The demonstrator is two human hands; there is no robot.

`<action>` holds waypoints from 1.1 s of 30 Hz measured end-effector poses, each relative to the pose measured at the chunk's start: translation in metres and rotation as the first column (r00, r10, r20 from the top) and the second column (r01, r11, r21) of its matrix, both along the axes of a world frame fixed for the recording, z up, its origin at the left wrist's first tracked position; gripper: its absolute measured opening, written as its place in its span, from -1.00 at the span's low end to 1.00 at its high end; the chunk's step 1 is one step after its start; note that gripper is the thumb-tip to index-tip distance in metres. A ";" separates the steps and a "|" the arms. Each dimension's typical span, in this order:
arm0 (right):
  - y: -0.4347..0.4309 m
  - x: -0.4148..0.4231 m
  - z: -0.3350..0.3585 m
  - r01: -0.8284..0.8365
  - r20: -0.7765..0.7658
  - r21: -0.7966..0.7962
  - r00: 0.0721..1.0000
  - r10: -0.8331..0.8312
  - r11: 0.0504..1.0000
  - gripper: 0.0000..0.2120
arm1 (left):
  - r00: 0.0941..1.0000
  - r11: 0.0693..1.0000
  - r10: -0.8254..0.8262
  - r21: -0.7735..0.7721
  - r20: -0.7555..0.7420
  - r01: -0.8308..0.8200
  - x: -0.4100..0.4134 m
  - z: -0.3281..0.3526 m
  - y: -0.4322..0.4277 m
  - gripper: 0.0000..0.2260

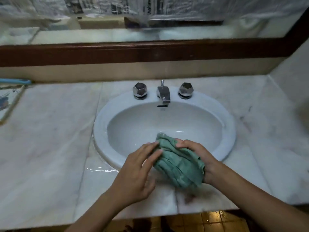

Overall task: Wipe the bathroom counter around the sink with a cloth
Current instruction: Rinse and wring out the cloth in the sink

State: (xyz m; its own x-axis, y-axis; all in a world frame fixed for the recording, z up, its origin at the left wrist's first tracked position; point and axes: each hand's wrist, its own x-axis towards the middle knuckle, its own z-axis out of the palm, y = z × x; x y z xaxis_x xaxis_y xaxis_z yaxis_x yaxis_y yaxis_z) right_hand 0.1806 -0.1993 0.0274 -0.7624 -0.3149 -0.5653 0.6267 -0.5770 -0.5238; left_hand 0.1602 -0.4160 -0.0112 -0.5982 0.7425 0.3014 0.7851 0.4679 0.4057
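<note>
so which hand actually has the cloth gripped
The right hand: its fingers curl round the bunched green cloth. The left hand only touches it with straight fingers.

Cloth point(179, 162) covers palm of rt hand point(200, 156); pic point(8, 101) (far left) cut off.

dim, bluish light; the picture is soft all over, with wide-angle bending at the edges, a blurred mirror point(150, 17) and small glints on the wet worktop point(50, 139).
</note>
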 end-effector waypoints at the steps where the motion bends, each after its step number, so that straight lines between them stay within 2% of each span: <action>1: 0.005 -0.006 0.003 -0.011 0.021 -0.104 1.000 0.013 0.994 -0.51 | 0.998 0.998 -0.048 -0.036 -0.044 0.046 -0.010 0.003 0.015 -0.24; 3: 0.013 -0.019 0.003 0.007 0.082 -0.275 0.997 0.016 0.962 -0.54 | 0.990 0.991 -0.066 -0.125 -0.122 0.051 -0.030 0.008 0.042 -0.18; 5: 0.023 -0.033 0.005 0.005 0.086 -0.319 0.996 0.024 0.948 -0.65 | 0.980 0.985 -0.056 -0.171 -0.191 0.023 -0.048 0.010 0.062 -0.22; 7: 0.037 -0.044 0.013 -0.059 0.066 -0.287 0.995 0.081 0.956 -0.68 | 0.971 0.986 -0.085 -0.156 -0.222 0.050 -0.066 0.014 0.074 -0.34; 9: 0.047 -0.049 0.018 -0.166 0.055 -0.174 0.983 0.178 0.971 -0.70 | 0.973 0.982 -0.130 -0.163 -0.192 0.099 -0.083 0.019 0.080 -0.43; 12: 0.058 -0.049 0.012 -0.367 0.070 0.061 0.929 0.362 0.928 -0.41 | 0.964 0.939 -0.212 -0.308 -0.162 0.155 -0.101 0.022 0.086 -0.44; 13: 0.057 -0.049 0.013 -0.422 0.059 0.115 0.907 0.418 0.899 -0.43 | 0.954 0.921 -0.245 -0.349 -0.175 0.172 -0.105 0.020 0.088 -0.45; 16: 0.053 -0.053 0.017 -0.509 0.040 0.316 0.850 0.525 0.800 -0.75 | 0.917 0.869 -0.322 -0.458 -0.237 0.187 -0.119 0.021 0.089 -0.60; 19: 0.054 -0.063 0.011 -0.549 0.087 0.456 0.811 0.579 0.700 -0.82 | 0.928 0.821 -0.309 -0.551 -0.206 0.151 -0.131 0.031 0.089 -0.77; 21: 0.056 -0.071 0.007 -0.607 0.137 0.528 0.751 0.646 0.594 -0.79 | 0.955 0.768 -0.252 -0.633 -0.157 0.099 -0.132 0.038 0.092 -0.83; 24: 0.055 -0.082 0.005 -0.588 0.209 0.729 0.678 0.704 0.350 -0.78 | 0.984 0.712 -0.162 -0.699 -0.068 0.069 -0.132 0.042 0.101 -0.65; 26: 0.051 -0.090 0.001 -0.468 0.246 0.874 0.654 0.715 0.128 -0.72 | 0.998 0.728 -0.062 -0.685 -0.017 0.034 -0.131 0.038 0.106 -0.66; 28: 0.047 -0.097 -0.008 -0.254 0.279 0.956 0.626 0.728 -0.148 -0.78 | 0.987 0.738 0.113 -0.674 0.119 -0.003 -0.130 0.029 0.111 -0.75; 29: 0.044 -0.099 -0.011 -0.144 0.300 0.952 0.604 0.738 -0.269 -0.85 | 0.956 0.752 0.199 -0.659 0.217 -0.008 -0.128 0.023 0.113 -0.76; 30: 0.041 -0.099 -0.014 -0.061 0.310 0.938 0.588 0.747 -0.341 -0.89 | 0.908 0.772 0.271 -0.635 0.320 -0.007 -0.126 0.018 0.114 -0.76; 33: 0.035 -0.096 -0.017 0.072 0.335 0.890 0.568 0.752 -0.451 -0.93 | 0.670 0.847 0.413 -0.531 0.617 -0.033 -0.121 0.007 0.114 -0.78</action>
